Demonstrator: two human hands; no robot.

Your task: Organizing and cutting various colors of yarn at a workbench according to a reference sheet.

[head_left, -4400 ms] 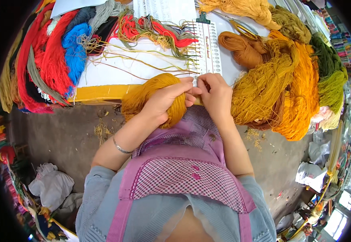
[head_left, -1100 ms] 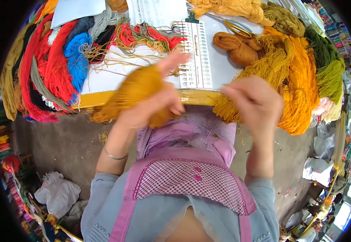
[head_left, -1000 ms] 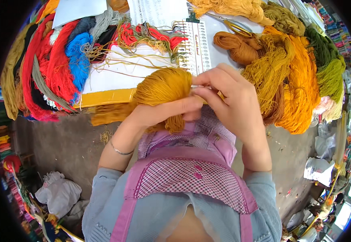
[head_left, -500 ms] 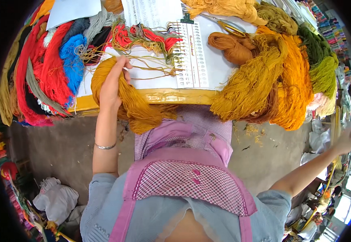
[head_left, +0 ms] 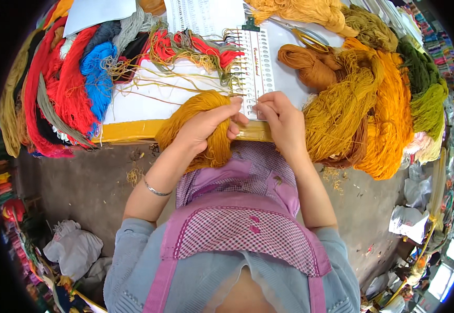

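A mustard-yellow skein of thread hangs over the table's front edge, with my left hand closed round it. Just right of it, my right hand is pinched at the lower part of a white punched card; whatever lies between its fingertips is too small to make out. Red, grey and olive threads are tied through holes along the card's left side. A dark green clip grips the card's top. Loose thin strands trail leftward from it over white paper.
Red skeins and a blue skein drape over the table at left. Brown, olive-gold and orange skeins lie at right. Scissors rest beyond the brown one. White sacks stand on the floor.
My right hand has swung in from far out on the right to the card's lower end. My left hand has brought the mustard skein rightward and nearer the card.
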